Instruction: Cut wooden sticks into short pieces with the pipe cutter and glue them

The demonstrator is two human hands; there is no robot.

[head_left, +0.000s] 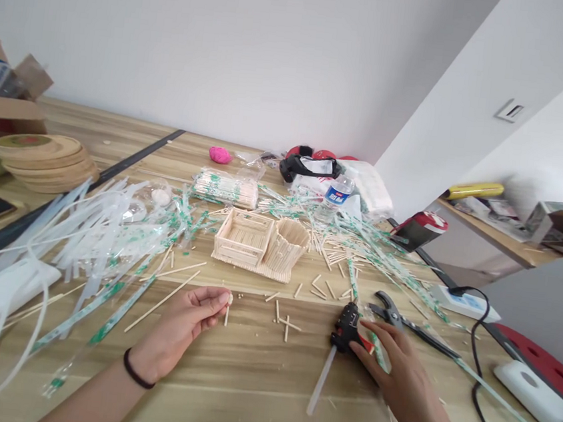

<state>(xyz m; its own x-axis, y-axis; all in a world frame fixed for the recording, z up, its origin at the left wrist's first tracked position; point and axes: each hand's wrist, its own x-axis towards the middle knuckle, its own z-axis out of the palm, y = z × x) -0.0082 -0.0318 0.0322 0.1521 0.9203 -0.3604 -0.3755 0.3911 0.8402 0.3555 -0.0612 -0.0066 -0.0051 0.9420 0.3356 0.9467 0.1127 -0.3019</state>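
My left hand [200, 313] is closed in a pinch, thumb against forefinger, on a short wooden stick [227, 316] near the middle of the table. My right hand [389, 357] has its thumb and fingers around the black hot glue gun [346, 325], which lies on the table with a clear glue stick [321, 383] poking out of it toward me. Beyond my hands stands a small box of wooden sticks [242, 237], joined to a round stick cup [288, 242] on one stick base. Several short stick pieces [286, 328] lie between my hands.
Pliers [392, 310] lie right of the glue gun. Loose sticks [338, 250] and plastic wrappers [195, 219] cover the back. A water bottle [337, 195] stands behind them. Clear strips [103, 226] and round wooden discs [45, 159] are at left, a power strip [468, 302] at right.
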